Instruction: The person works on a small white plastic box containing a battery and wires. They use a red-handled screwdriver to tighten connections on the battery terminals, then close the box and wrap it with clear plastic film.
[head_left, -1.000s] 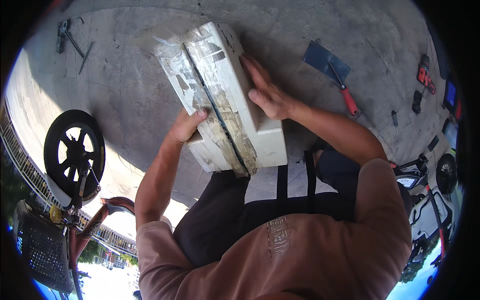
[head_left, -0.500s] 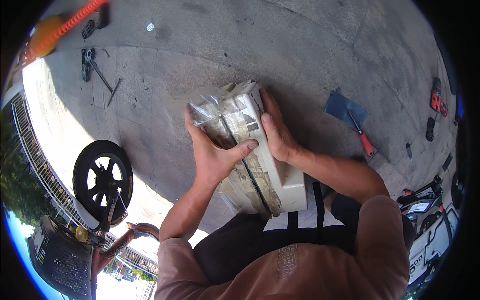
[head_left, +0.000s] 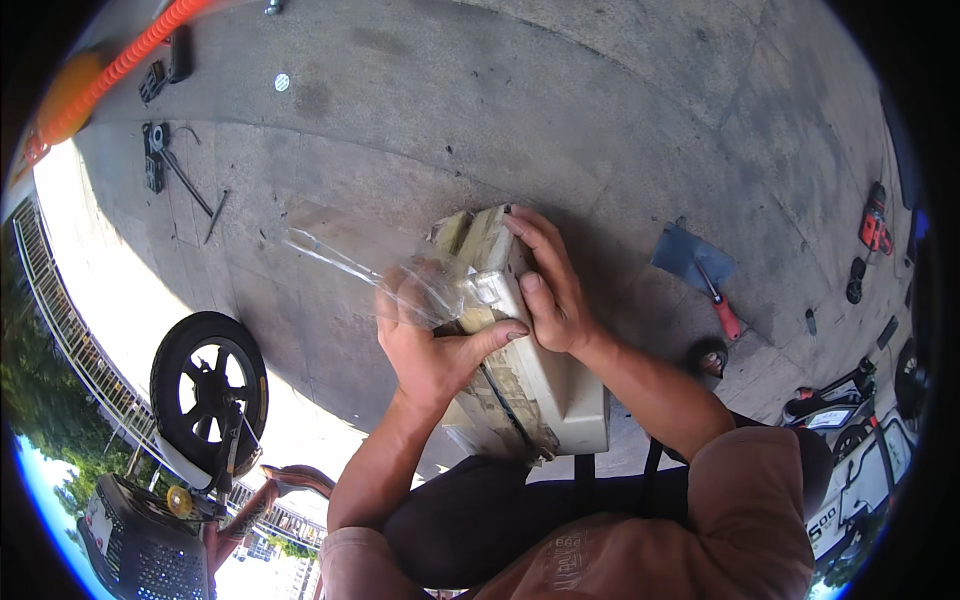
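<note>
Taped case [head_left: 530,378], lengthwise away, slanting left

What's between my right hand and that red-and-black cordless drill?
A blue-grey rectangular sheet and the red-handled tool overlapping it, in the head view.

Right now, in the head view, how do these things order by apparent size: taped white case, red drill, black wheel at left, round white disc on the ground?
Largest to smallest:
1. Taped white case, though partly covered
2. Black wheel
3. Red drill
4. Round white disc
</note>
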